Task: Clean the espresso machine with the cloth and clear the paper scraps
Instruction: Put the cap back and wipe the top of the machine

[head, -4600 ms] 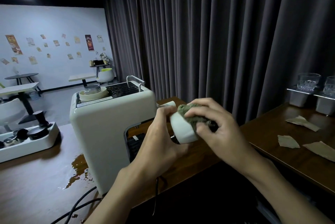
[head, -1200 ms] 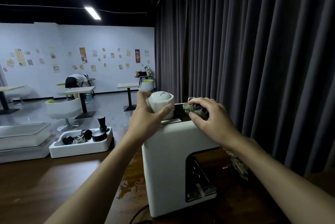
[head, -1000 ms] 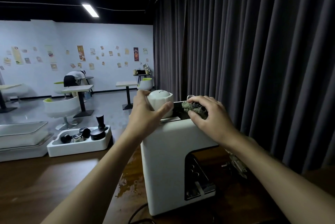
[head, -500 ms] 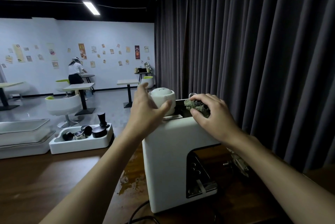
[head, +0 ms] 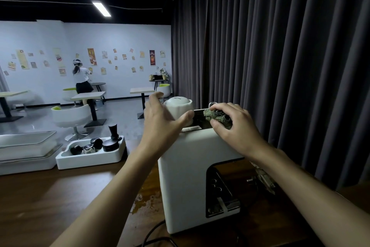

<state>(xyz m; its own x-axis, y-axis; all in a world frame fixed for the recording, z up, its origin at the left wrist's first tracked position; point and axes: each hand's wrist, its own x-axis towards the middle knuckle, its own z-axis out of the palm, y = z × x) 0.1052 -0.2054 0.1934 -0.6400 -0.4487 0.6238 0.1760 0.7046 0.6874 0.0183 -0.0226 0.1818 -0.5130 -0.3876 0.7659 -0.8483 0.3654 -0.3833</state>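
The white espresso machine (head: 186, 176) stands on the dark wooden table (head: 50, 196) right in front of me. An upside-down white cup (head: 178, 106) sits on its top left corner. My left hand (head: 162, 124) holds the cup, thumb across its front and fingers behind its left side. My right hand (head: 232, 126) grips a bunched grey-green cloth (head: 216, 115) and presses it on the dark top tray of the machine. No paper scraps are in view.
A wet brown spill (head: 140, 200) lies on the table left of the machine's base. A white tray of tamping tools (head: 90, 156) and stacked clear-lidded trays (head: 24, 150) stand at the left. A black cord (head: 154, 234) runs forward. A dark curtain (head: 280, 66) hangs close behind.
The cup and cloth have gone from in front of me to the machine's top. Over the last second both hands stay nearly still there; the cloth shifts slightly.
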